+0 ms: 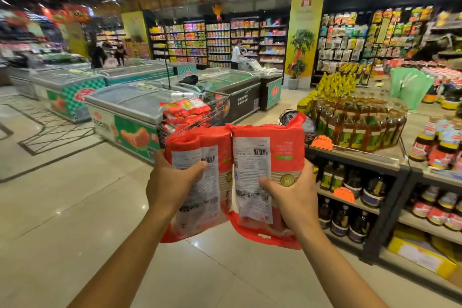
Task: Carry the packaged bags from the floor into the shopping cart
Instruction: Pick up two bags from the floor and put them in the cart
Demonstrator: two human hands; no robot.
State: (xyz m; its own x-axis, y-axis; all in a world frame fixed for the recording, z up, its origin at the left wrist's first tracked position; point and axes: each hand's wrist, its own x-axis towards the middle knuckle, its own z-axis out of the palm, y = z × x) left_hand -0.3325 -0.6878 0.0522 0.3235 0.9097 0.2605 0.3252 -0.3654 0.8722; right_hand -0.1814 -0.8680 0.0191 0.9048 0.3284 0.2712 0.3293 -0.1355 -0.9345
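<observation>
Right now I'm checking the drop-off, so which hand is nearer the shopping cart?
Left. The left hand, gripping one red bag, sits almost directly below the shopping cart; the right hand, holding the other bag, is farther right.

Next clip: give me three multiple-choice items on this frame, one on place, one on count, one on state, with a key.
1. Where is the cart?
A. Ahead, beside a freezer
B. Behind the oil bottles
C. Among the far wall shelves

2. How many bags are held?
A. One
B. Two
C. Four

3. What state is the cart in?
A. Empty
B. Tipped over
C. Already holding red bags

Key: 1 A, it stands against the freezer; 2 B, the left hand grips the left bag and the right hand the right bag; 3 C, red packs are piled inside.
</observation>
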